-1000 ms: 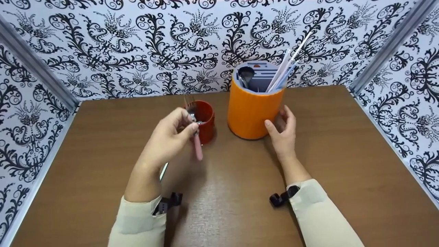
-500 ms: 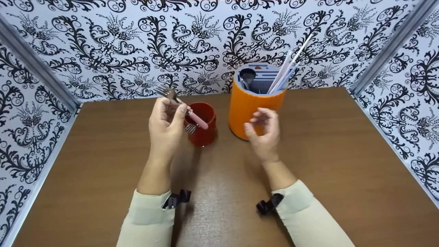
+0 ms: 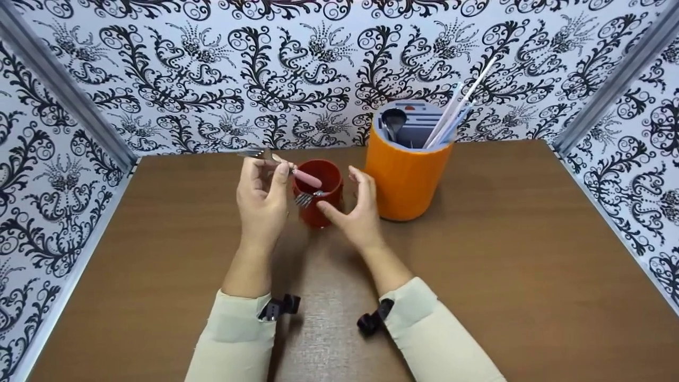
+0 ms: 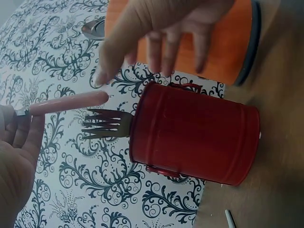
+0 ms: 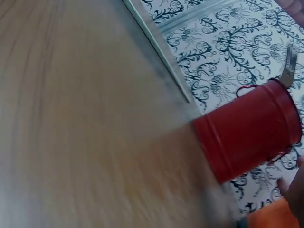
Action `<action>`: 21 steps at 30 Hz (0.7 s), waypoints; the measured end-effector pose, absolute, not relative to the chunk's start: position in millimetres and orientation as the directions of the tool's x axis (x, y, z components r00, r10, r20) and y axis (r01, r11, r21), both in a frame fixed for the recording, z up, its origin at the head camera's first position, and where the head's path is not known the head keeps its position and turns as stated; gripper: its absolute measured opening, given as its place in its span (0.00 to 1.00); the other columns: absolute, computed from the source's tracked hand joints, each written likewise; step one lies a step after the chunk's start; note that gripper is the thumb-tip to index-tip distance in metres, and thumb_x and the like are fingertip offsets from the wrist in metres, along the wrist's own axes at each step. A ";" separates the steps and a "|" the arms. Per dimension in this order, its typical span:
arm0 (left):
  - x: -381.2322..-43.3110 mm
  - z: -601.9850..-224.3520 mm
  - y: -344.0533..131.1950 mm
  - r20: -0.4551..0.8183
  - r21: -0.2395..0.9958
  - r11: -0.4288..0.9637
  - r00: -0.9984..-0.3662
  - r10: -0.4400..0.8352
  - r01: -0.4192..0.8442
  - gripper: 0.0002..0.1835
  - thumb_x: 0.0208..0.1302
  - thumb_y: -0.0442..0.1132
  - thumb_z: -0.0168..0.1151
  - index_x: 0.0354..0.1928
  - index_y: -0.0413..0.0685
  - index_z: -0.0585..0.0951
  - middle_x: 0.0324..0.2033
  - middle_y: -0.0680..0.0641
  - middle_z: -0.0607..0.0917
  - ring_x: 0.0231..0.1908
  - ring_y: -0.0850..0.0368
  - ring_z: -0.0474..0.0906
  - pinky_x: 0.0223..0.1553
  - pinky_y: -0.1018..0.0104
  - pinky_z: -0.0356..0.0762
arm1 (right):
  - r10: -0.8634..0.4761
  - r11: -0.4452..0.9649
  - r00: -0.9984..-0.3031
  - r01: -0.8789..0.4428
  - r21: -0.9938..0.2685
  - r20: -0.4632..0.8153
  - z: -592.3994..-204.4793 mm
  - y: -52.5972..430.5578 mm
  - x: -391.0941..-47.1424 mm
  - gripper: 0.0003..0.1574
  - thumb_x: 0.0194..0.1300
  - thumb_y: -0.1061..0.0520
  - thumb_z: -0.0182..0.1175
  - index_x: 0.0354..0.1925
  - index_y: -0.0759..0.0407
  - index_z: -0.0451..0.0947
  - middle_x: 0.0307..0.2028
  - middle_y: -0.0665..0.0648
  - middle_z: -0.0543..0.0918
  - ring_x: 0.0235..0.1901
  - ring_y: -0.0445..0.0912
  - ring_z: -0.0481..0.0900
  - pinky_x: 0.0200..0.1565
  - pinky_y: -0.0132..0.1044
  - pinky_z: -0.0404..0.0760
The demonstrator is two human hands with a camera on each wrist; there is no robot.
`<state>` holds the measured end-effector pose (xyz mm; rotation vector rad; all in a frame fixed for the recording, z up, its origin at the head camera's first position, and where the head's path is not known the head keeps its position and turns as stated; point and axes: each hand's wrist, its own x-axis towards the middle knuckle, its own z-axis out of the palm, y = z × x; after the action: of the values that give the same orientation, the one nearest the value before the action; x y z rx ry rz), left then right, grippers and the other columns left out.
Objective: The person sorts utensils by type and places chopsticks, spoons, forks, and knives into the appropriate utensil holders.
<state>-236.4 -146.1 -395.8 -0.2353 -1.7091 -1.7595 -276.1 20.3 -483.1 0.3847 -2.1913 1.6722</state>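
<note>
My left hand [image 3: 262, 199] pinches a fork [image 3: 307, 179] between thumb and fingers, its pink handle pointing right and its tines to the left. In the left wrist view that pink handle [image 4: 71, 102] lies above the mouth of the red metal bucket [image 4: 194, 133]. A second fork [image 4: 109, 124] stands in the bucket, tines showing beyond the rim; its handle is hidden inside. My right hand [image 3: 358, 212], fingers spread and holding nothing, is beside the bucket's right side, apart from it in the left wrist view.
Right of the bucket stands an orange utensil holder [image 3: 408, 183] with a dark spoon [image 3: 393, 121] and several thin pale sticks [image 3: 451, 116]. A pale stick end [image 4: 230, 219] shows on the wooden table [image 3: 509, 254]. Patterned walls [image 3: 180, 79] enclose the back and sides.
My right hand has left the orange holder and moved left to the bucket. My left hand has turned the pink-handled fork from tines up to nearly level. The second fork now shows at the bucket rim.
</note>
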 end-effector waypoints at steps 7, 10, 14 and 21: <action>-240.1 -400.9 -148.5 0.590 0.800 0.077 -0.757 -0.281 0.595 0.05 0.73 0.28 0.60 0.44 0.31 0.76 0.38 0.41 0.85 0.41 0.49 0.86 0.45 0.68 0.83 | -0.053 0.106 -0.963 -0.267 -0.958 0.263 -499.8 12.1 -287.2 0.71 0.51 0.43 0.81 0.81 0.56 0.52 0.77 0.65 0.59 0.76 0.58 0.61 0.77 0.56 0.63; -241.2 -403.6 -148.9 0.602 0.789 0.037 -0.760 -0.244 0.613 0.07 0.74 0.29 0.59 0.45 0.29 0.75 0.36 0.33 0.87 0.38 0.39 0.88 0.38 0.68 0.82 | -0.082 0.053 -0.967 -0.246 -0.968 0.241 -506.1 12.3 -293.5 0.74 0.50 0.40 0.82 0.82 0.57 0.50 0.78 0.65 0.59 0.76 0.58 0.63 0.77 0.55 0.64; -243.7 -407.7 -149.3 0.607 0.786 0.033 -0.761 -0.230 0.617 0.08 0.73 0.30 0.60 0.44 0.29 0.75 0.33 0.29 0.87 0.34 0.33 0.87 0.34 0.68 0.81 | -0.110 0.046 -0.971 -0.217 -0.975 0.211 -513.6 13.7 -299.0 0.74 0.51 0.38 0.81 0.82 0.55 0.51 0.78 0.61 0.61 0.76 0.56 0.64 0.78 0.52 0.64; -249.5 -413.6 -150.4 0.580 0.809 0.095 -0.765 -0.280 0.580 0.06 0.71 0.29 0.63 0.42 0.30 0.77 0.39 0.38 0.85 0.38 0.44 0.89 0.46 0.63 0.86 | -0.128 0.048 -0.969 -0.217 -0.975 0.209 -518.5 12.5 -304.6 0.65 0.55 0.50 0.78 0.81 0.53 0.54 0.77 0.58 0.64 0.75 0.52 0.66 0.77 0.48 0.65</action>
<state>-249.5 -150.4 -413.6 -0.2950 -1.7445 -1.7401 -304.6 12.5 -518.5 0.3669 -2.2261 2.0915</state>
